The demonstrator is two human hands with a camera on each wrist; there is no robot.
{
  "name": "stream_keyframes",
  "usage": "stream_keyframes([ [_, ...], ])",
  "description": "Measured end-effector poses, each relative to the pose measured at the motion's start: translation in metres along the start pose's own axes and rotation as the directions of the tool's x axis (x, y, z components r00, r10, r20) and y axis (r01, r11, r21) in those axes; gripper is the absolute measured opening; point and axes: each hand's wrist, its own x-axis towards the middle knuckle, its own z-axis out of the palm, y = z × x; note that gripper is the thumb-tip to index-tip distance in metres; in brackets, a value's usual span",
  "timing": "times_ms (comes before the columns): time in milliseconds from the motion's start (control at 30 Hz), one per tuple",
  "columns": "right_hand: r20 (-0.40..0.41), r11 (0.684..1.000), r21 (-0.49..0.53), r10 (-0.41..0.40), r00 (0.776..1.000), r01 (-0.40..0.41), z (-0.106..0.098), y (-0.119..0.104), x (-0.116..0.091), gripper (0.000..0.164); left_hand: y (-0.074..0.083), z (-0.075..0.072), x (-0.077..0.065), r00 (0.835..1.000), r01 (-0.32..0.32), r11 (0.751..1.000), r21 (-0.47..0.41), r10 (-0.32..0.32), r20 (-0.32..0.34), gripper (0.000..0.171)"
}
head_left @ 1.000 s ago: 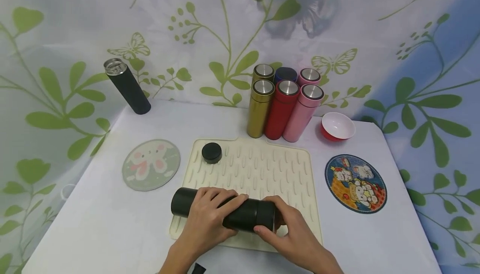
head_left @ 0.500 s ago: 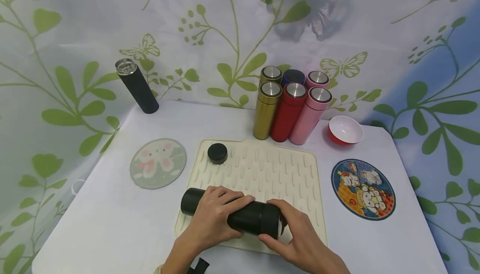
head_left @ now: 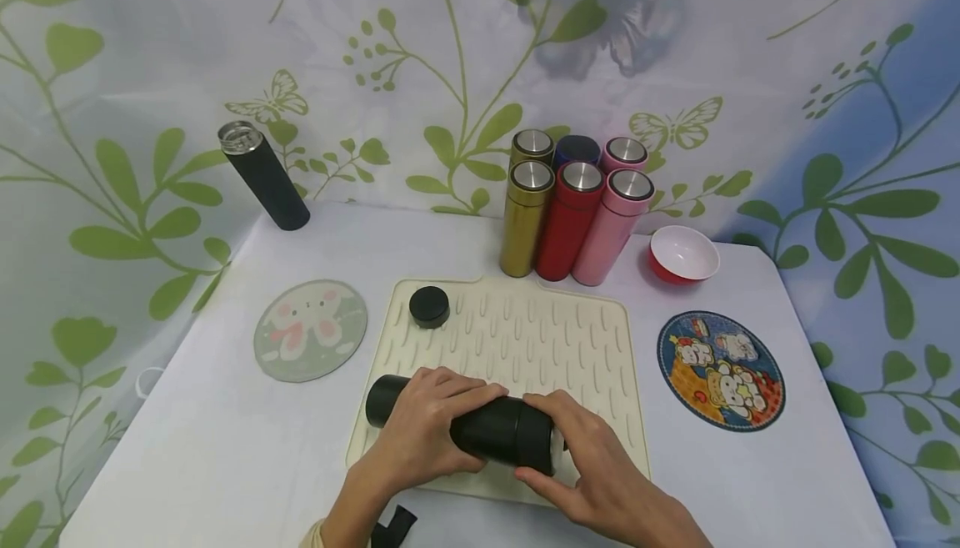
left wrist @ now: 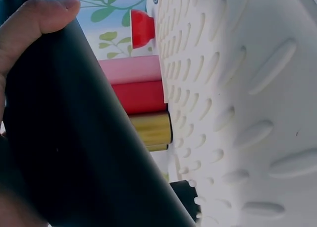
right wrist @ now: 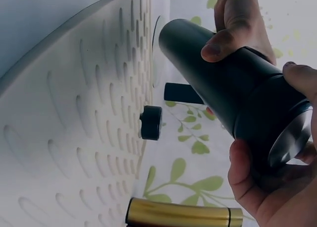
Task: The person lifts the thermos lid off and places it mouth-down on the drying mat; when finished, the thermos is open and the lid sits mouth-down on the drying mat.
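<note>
A black thermos bottle (head_left: 487, 431) lies nearly level over the cream ribbed mat (head_left: 525, 339), raised off it. My left hand (head_left: 431, 423) grips the middle of its body from above. At the right end, my right hand (head_left: 588, 460) holds the lid, thumb on the near side and fingers on the far side. In the right wrist view the lid's shiny metal top (right wrist: 292, 138) faces the right palm, and the left hand (right wrist: 242, 26) wraps the body. A loose black cap (head_left: 429, 307) sits at the mat's back left corner.
At the back left stands a black thermos (head_left: 270, 181) with its mouth uncovered. Several gold, red, pink and blue thermoses (head_left: 558, 223) crowd behind the mat. A red and white bowl (head_left: 684, 254) and two round mats, one grey-green (head_left: 311, 331), one colourful (head_left: 722, 371), lie around.
The head view has shifted slightly. Both hands stay on the thermos; the right fingers shift a little round its lid end, where more of the pale metal top shows than a second ago.
</note>
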Motion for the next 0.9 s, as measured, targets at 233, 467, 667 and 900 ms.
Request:
stream_keyframes([
  [233, -0.014, 0.995, -0.075, -0.073, 0.997, 0.072, 0.0003, -0.0007, 0.0025, 0.064, -0.0043, 0.0027, 0.0007, 0.999, 0.022, 0.997, -0.079, -0.02, 0.025, 0.081],
  [467, 0.016, 0.987, -0.135, -0.088, 0.996, 0.09, -0.001, -0.0016, 0.0001, 0.063, -0.0076, 0.0055, 0.0033, 0.994, 0.048, 0.981, -0.186, -0.029, 0.102, 0.081],
  [667, 0.009, 0.985, -0.155, -0.076, 0.997, 0.077, -0.004, -0.0046, 0.0011, 0.064, -0.008, 0.0044, 0.0027, 0.989, 0.059, 0.973, -0.222, -0.027, 0.145, 0.08],
  [900, -0.02, 0.963, -0.022, 0.269, 0.963, -0.269, -0.0048, -0.0069, 0.0083, 0.052, -0.0006, 0.0047, 0.0026, 0.999, -0.024, 0.999, 0.034, 0.025, -0.042, 0.084],
])
